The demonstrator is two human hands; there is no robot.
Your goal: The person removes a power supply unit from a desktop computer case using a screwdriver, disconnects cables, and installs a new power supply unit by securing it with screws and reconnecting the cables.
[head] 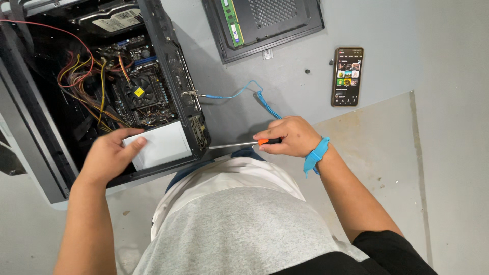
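Right hand [293, 135] grips screwdriver [239, 144]; left hand [109, 155] rests on power supply [160, 145] (white).

A screwdriver [239, 144] of bright smooth metal with a glossy orange plastic handle meets a matt black sheet-metal computer case [173, 56], beside a glossy glass-faced phone [347, 76] on a matt grey table [387, 40].

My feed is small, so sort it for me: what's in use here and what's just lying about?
In use:
left hand on the power supply in the case
right hand holding the screwdriver
wrist strap with cord clipped to the case

Lying about:
phone
side panel
RAM stick
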